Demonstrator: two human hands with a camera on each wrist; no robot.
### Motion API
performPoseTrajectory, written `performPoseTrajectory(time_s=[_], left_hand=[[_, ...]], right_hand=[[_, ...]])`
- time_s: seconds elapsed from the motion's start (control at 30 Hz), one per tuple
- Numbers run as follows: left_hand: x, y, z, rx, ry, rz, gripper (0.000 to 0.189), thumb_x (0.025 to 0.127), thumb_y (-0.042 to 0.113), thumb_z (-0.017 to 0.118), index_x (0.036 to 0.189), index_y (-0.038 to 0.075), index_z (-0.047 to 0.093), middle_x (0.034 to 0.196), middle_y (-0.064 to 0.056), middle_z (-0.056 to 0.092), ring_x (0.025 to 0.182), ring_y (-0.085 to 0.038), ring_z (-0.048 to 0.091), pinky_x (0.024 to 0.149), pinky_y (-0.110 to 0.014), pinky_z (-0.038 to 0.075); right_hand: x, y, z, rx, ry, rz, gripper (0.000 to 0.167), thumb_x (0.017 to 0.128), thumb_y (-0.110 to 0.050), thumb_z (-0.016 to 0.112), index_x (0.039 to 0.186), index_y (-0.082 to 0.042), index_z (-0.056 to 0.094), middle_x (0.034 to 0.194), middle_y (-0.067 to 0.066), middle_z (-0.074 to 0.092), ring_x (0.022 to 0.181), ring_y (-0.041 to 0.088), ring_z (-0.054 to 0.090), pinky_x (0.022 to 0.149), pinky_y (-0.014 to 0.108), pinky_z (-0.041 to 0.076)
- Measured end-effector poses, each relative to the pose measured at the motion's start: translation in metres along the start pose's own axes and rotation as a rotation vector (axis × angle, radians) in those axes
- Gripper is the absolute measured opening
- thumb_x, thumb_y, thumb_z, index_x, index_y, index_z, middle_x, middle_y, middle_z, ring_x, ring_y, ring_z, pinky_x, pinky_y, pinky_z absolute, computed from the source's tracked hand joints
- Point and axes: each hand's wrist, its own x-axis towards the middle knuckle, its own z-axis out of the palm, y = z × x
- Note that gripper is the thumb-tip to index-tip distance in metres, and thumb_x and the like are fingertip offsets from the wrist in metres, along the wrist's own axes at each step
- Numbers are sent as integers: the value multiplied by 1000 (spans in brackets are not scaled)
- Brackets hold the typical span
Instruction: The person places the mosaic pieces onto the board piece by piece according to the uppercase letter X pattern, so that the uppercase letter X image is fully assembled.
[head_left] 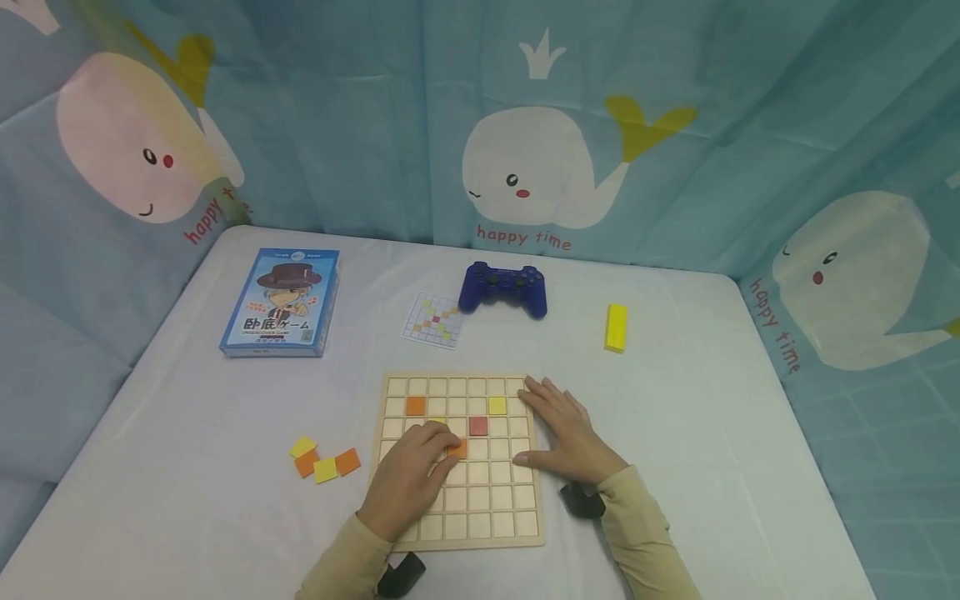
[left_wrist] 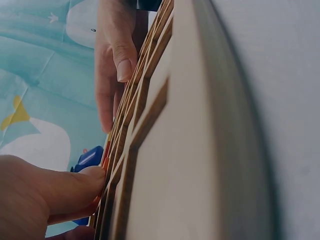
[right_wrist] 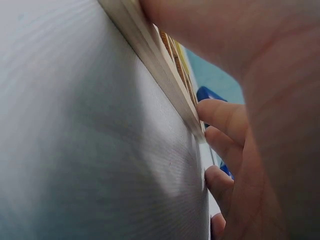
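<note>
A wooden grid board [head_left: 457, 546] lies in front of me. My left hand [head_left: 408, 475] is over its middle, pinching an orange square tile [head_left: 457, 449] between thumb and fingertips at one cell. In the left wrist view the thumb [left_wrist: 80, 187] is at the board's surface, and the fingers behind are partly hidden. Another orange tile [head_left: 416, 406], a red tile [head_left: 477, 426] and a yellow tile [head_left: 497, 406] sit in cells; one more yellow tile [head_left: 437, 421] is mostly covered by the left hand. My right hand [head_left: 570, 433] rests spread against the board's right edge.
Loose yellow and orange tiles [head_left: 326, 470] lie left of the board. Beyond it are a pattern card [head_left: 434, 321], a blue game controller [head_left: 503, 289], a yellow block [head_left: 616, 327] and a blue game box [head_left: 281, 302]. A whale-print curtain [head_left: 360, 150] hangs behind the table.
</note>
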Motion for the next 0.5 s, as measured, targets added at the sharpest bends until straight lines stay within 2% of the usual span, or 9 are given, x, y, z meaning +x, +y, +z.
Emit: performPoseTrajectory(time_s=[0.33, 0.5], left_hand=[[1, 2, -1, -2, 28, 26, 19, 77, 9, 79, 92, 13, 69, 97, 4, 62, 82, -8, 54, 68, -22, 48], [-9, 5, -15, 18, 56, -14, 15, 80, 9, 76, 93, 14, 69, 99, 5, 62, 88, -10, 57, 73, -26, 52]], right_hand=[[0, 0, -1, -9, -5, 10, 92, 74, -52, 76, 148, -15, 35, 159, 1, 21, 147, 29, 12, 116, 54, 8], [-1, -3, -2, 9, -2, 12, 92, 74, -50, 77, 148, -14, 36, 159, 3, 22, 147, 30, 13, 115, 54, 8]])
